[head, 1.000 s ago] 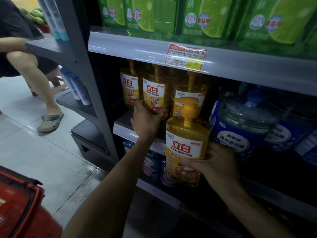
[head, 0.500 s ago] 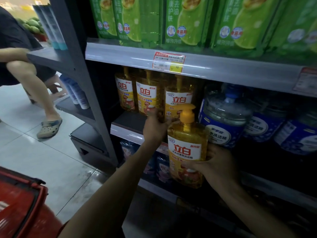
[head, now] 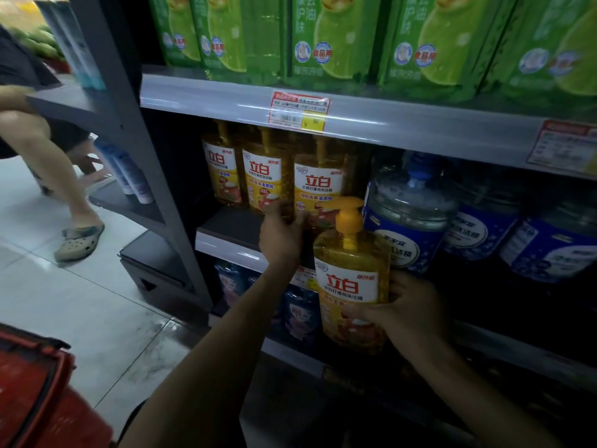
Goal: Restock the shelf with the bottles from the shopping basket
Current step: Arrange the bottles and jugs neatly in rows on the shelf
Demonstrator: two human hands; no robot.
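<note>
My right hand [head: 408,310] grips a yellow pump bottle of dish soap [head: 352,279], upright, held in front of the middle shelf [head: 226,245] edge. My left hand [head: 281,236] reaches onto that shelf and its fingers wrap the base of a shelved yellow bottle [head: 318,185], the rightmost of three standing in a row. The other two yellow bottles [head: 261,176] stand to its left. A corner of the red shopping basket [head: 35,386] shows at the bottom left on the floor; its contents are out of view.
Big blue-labelled jugs [head: 407,221] stand right of the yellow bottles. Green refill packs [head: 326,37] fill the shelf above. A lower shelf holds dark blue pouches [head: 300,315]. A person's leg in a grey clog [head: 79,242] stands on the tiled floor at left.
My left hand has shifted right along the shelf, from the middle bottle to the rightmost one. The held bottle has stayed in my right hand, drifting slightly right.
</note>
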